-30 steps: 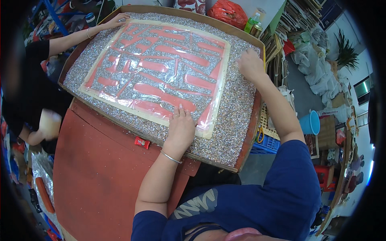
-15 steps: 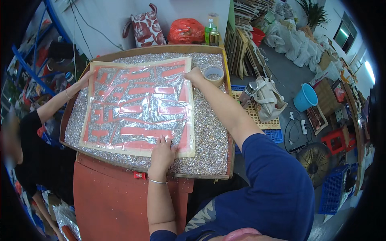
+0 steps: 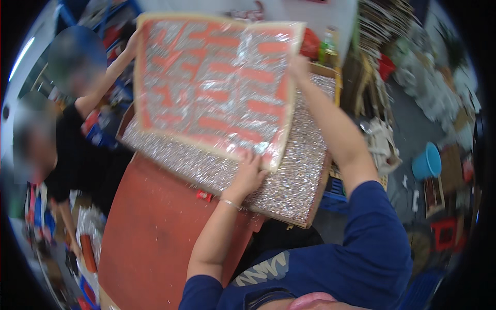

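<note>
A broad sheet of clear film, patterned with pinkish-red shapes and edged in cream, is raised and tilted above a wooden tray. Small glittering bits fill the tray. My right hand, blurred by motion, grips the sheet's right edge near its top corner. At the lower edge, near the right corner, my left hand has its fingers closed on the border. Another person's hand holds the upper left corner. The sheet hides much of the tray.
A red-brown table lies in front of the tray, with a small red packet near the tray's edge. At the right are a cream bag, a blue bucket and stacked cardboard. Two people stand at the left.
The sheet has come up off the glittering bits and tilted, carried by both my hands and the other person's. My view has shifted; the tape roll is no longer visible.
</note>
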Demonstrator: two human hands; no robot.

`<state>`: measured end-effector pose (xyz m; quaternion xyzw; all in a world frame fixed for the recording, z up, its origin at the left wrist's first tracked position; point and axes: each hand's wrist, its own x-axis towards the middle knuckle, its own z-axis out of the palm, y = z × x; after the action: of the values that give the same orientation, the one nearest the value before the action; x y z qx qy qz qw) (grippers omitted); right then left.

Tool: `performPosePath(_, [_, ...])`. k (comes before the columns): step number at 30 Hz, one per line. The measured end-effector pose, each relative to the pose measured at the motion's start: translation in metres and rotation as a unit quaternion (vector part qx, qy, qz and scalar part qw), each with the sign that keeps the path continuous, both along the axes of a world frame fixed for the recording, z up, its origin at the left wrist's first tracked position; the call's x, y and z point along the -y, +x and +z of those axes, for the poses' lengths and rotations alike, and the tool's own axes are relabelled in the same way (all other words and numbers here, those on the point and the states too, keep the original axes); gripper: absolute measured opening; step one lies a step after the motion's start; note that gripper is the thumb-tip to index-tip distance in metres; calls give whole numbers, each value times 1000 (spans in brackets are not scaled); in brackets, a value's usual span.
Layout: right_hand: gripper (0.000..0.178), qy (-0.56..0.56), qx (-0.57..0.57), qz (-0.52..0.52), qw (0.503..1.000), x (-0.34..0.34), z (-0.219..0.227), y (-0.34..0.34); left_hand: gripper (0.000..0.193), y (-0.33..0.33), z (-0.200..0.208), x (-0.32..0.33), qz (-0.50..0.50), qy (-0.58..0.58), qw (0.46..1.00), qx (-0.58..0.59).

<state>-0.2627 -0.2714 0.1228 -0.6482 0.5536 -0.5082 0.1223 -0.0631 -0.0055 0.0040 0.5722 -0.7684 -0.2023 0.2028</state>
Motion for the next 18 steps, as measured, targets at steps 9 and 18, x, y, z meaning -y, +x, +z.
performPosePath(9, [38,-180,-97,48,978,19,153,-78,39,14,32,3,77,25,996,42])
performPosePath(18, [47,-133,22,231,964,-23,156,-70,45,45,39,-13,197,140,885,-397])
